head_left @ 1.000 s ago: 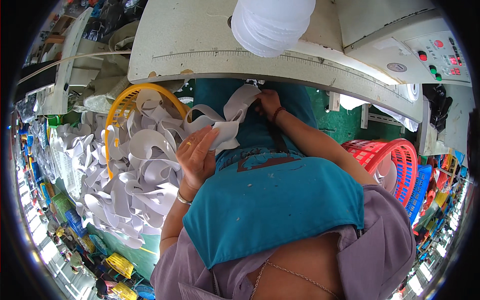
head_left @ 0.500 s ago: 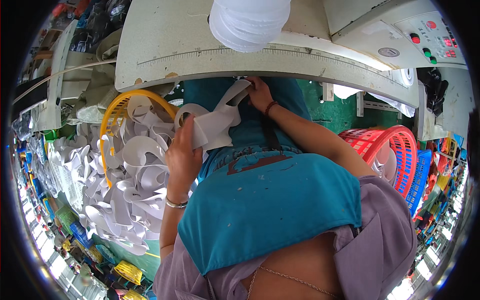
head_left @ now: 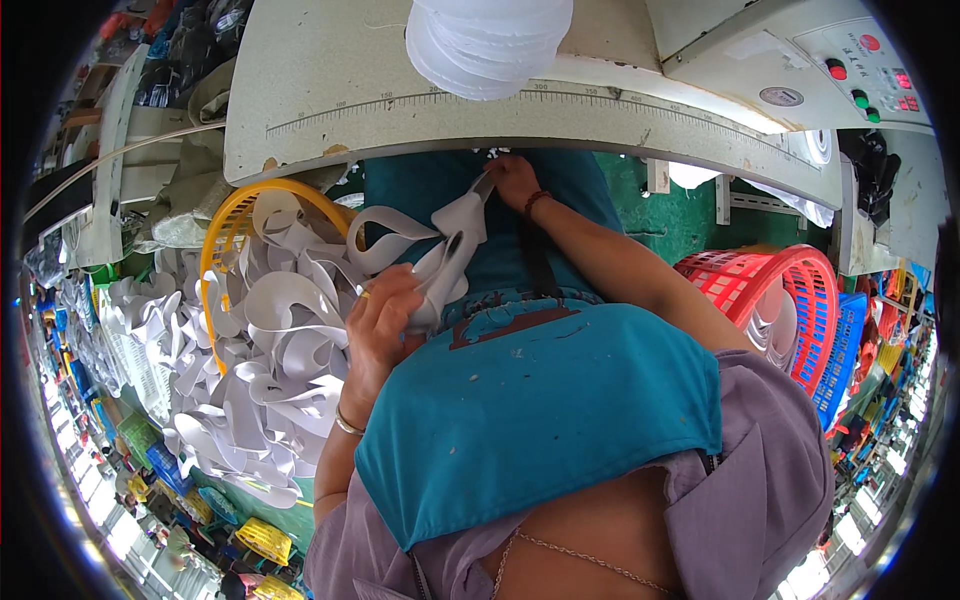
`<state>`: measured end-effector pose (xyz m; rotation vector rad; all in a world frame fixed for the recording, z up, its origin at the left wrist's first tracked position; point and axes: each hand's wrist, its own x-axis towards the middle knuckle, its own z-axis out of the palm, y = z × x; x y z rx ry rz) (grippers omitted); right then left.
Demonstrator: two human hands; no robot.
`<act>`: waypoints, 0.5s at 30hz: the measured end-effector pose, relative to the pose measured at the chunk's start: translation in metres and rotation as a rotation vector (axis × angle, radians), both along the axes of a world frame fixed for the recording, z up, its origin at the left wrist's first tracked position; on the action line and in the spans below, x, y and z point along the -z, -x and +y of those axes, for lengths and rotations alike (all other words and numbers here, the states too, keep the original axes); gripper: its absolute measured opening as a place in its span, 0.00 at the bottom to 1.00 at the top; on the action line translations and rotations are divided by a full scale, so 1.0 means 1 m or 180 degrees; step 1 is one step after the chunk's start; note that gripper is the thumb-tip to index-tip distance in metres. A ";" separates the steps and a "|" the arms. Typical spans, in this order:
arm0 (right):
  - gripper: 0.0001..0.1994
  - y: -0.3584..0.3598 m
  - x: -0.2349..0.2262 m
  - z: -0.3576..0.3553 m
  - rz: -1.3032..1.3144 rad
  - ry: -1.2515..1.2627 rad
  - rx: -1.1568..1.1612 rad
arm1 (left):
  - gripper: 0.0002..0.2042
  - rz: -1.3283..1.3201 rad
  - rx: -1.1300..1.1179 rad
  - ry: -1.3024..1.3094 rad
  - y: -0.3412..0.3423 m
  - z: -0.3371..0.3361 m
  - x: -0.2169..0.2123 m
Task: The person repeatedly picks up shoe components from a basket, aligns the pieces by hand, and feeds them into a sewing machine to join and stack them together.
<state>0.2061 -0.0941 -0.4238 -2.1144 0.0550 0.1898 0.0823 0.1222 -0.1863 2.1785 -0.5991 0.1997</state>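
Note:
Over my apron-covered lap, a bunch of white curved strips (head_left: 458, 222) is stretched between my hands, twisted and folded. My left hand (head_left: 380, 322) is closed around the lower end of the strips, its fingers curled and partly hiding them. Just below the table edge, my right hand (head_left: 514, 184) pinches the narrow upper end of a strip. One strip loops out to the left, beside a heap of similar white strips (head_left: 285, 330) in and around a yellow basket (head_left: 213, 240).
Ahead is a pale worktable (head_left: 330, 75) with a ruler along its front edge and a stack of white pieces (head_left: 490, 45). A machine control panel (head_left: 860, 75) sits at the far right. Below it stand a red basket (head_left: 822, 300) holding white pieces and a blue basket (head_left: 845, 345).
My left hand has shifted down toward my body, its fingers curling more. The strips have turned from a flat, spread fold into a narrower twist. My right hand has stayed nearly in place.

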 end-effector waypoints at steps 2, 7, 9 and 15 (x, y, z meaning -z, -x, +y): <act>0.11 -0.007 0.006 -0.006 -0.0133 0.0305 0.0082 | 0.21 -0.0036 0.0214 0.0360 0.001 0.004 -0.004; 0.13 -0.003 -0.005 -0.012 0.0265 -0.0531 0.0503 | 0.23 0.0995 -0.0738 -0.0494 -0.001 0.021 -0.002; 0.13 -0.004 -0.007 -0.022 0.0510 -0.1167 0.0730 | 0.28 0.1415 -0.1036 -0.1085 -0.016 0.017 0.009; 0.13 -0.002 -0.057 -0.052 0.0905 -0.2631 -0.0665 | 0.29 0.1293 -0.1010 -0.1231 -0.044 0.020 0.016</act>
